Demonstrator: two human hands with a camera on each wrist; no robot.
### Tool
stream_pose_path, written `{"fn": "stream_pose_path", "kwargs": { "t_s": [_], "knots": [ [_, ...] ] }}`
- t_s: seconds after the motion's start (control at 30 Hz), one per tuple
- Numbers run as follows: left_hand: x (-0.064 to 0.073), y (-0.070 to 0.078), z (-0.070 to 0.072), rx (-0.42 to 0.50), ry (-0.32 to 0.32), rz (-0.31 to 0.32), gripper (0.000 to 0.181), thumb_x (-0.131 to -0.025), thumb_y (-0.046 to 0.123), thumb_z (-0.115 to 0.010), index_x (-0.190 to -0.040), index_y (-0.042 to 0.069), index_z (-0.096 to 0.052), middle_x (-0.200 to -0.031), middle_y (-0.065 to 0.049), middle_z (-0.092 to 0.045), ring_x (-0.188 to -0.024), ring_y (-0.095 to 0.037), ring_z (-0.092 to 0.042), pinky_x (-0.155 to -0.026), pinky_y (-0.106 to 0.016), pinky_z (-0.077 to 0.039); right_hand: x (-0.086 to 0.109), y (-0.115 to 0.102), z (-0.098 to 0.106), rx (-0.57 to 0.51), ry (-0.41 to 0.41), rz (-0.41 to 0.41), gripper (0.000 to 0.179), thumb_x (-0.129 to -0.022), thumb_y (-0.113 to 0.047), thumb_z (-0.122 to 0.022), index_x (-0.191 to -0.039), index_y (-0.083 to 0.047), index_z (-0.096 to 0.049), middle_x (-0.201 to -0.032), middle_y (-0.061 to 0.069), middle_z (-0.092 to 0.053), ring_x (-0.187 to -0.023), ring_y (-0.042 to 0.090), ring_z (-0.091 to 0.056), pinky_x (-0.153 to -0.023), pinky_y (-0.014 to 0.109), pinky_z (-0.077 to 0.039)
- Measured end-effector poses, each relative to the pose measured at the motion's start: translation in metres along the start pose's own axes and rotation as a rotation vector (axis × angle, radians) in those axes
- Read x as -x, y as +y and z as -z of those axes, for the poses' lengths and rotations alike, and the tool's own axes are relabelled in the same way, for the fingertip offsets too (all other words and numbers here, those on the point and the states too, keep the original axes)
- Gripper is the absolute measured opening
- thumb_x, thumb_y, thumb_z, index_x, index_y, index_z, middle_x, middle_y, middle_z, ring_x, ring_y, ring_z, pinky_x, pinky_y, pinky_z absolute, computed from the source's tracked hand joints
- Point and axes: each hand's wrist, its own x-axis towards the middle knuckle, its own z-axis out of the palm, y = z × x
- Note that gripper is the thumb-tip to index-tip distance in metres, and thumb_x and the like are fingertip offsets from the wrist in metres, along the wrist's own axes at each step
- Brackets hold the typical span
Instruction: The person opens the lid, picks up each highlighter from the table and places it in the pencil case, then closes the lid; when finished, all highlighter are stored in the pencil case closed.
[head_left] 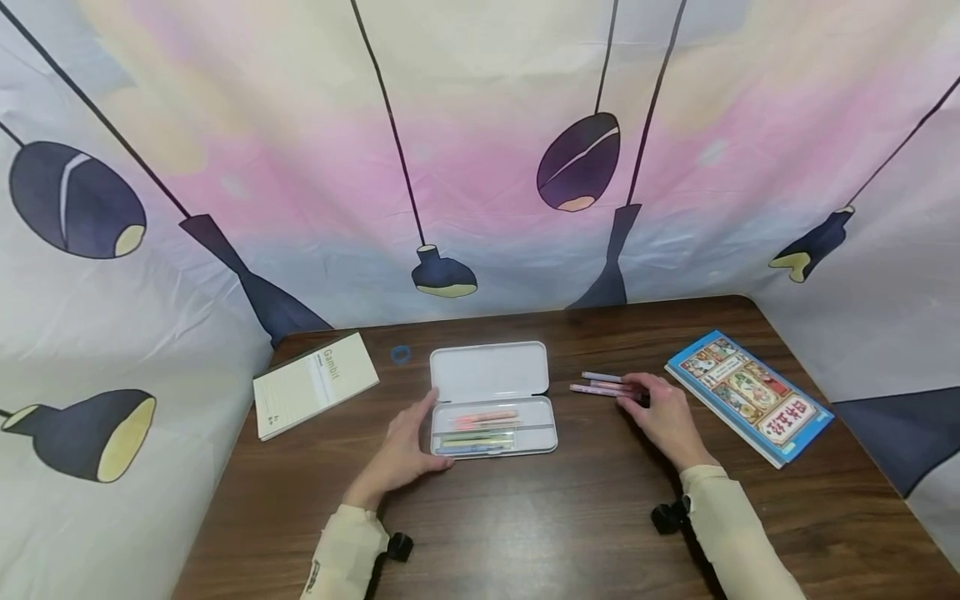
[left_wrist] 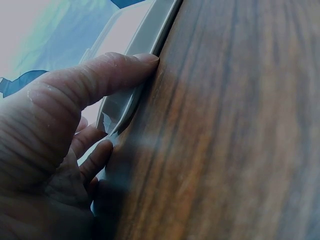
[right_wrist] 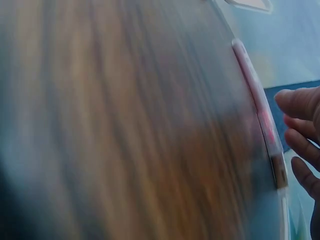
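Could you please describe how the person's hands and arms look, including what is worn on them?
The left hand and the right hand are bare, without gloves. Both arms wear pale cream sleeves reaching the wrists. A small black device sits at each wrist. The left sleeve carries a small dark marking, too small to read.

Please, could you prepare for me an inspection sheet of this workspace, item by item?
Surface: brown wooden table.
Job's things: open white pencil case with stored pens inside; loose pens on the table, right of it.
Clutter: notebook and blue ring, left; book, right.
Hands: left hand at the case's left end, thumb touching its front edge; right hand at the loose pens, contact unclear.
Cables: nothing seen.
Surroundings: cloth printed with lamps.
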Motion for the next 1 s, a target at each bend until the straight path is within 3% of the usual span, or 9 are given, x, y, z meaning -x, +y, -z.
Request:
{"fn": "stream_pose_path", "kwargs": {
  "t_s": [0.7, 1.0],
  "knots": [
    [0.001, -0.003, -0.002, 0.006, 0.009, 0.008, 0.118, -0.072, 0.031, -0.097, -0.168, 0.016, -0.03, -0.165, -0.017, -0.042, -0.147, -0.04, -0.037, -0.12, -0.067, -0.024, 0.004, 0.011, 0.007, 0.03, -0.113, -0.084, 0.028, -0.09, 0.0, -0.08, -0.117, 0.0, -0.073, -0.103, 0.017, -0.075, -0.097, 0.036, -0.069, -0.087, 0.058, -0.054],
    [-0.001, -0.003, -0.002, 0.005, 0.009, 0.001, 0.119, -0.072, 0.032, -0.097, -0.168, 0.016, -0.03, -0.164, -0.018, -0.042, -0.147, -0.04, -0.037, -0.121, -0.067, -0.023, 0.005, 0.014, 0.005, 0.012, -0.1, -0.066, 0.025, -0.091, 0.001, -0.079, -0.116, -0.003, -0.074, -0.1, 0.014, -0.075, -0.092, 0.032, -0.07, -0.085, 0.056, -0.055]
  ]
}}
